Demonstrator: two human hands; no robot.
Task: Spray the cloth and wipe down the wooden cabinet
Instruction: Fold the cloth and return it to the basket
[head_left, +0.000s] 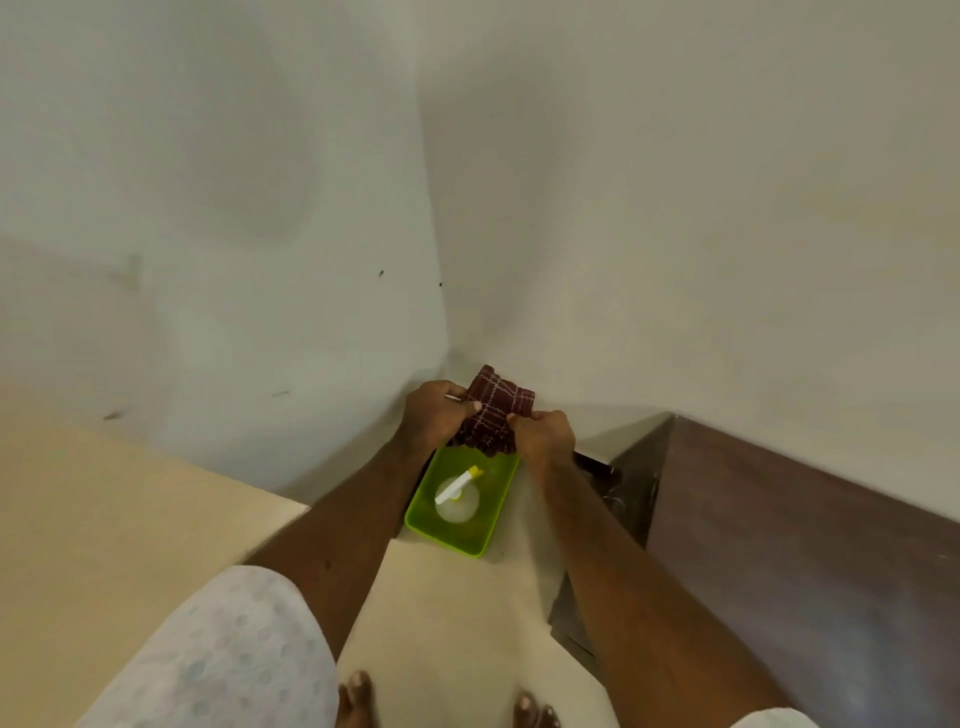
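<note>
While both arms reach toward the corner where the two pale walls (649, 208) meet, I see the left hand (434, 410) and the right hand (543, 436) each pinching a side of the maroon checked cloth (496, 402), fingers curled onto the fabric, holding it bunched between them. From my view the cloth hangs just above the far end of a green tray (500, 483) on the cream floor (447, 623). A spray bottle (457, 501) with a white nozzle and yellow tip stands in the tray, untouched. To the right, the dark wooden cabinet (805, 561) runs along the wall, close beside the tray.
</note>
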